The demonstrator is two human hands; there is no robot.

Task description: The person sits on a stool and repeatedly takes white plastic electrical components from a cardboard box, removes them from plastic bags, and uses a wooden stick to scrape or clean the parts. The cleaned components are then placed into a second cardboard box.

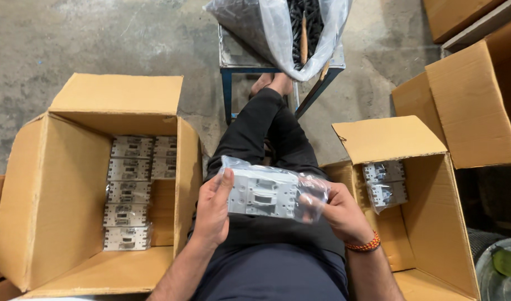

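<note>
Seated person, viewed from above: left hand (pixel 213 209) and right hand (pixel 339 212) each grip one end of a grey breaker (pixel 262 195) wrapped in a clear bag (pixel 308 189), held over the lap between two cartons. The loose film at the right end looks slippery; a slack grip there could let the unit slide out toward the floor (pixel 71 39). Left carton (pixel 55 184): bagged units in tidy rows along its far wall. Right carton (pixel 428 223): few units, far corner. Beyond the knees, a blue stool (pixel 229 72) carries a sack (pixel 266 28) overhanging its edge, liable to tip
</note>
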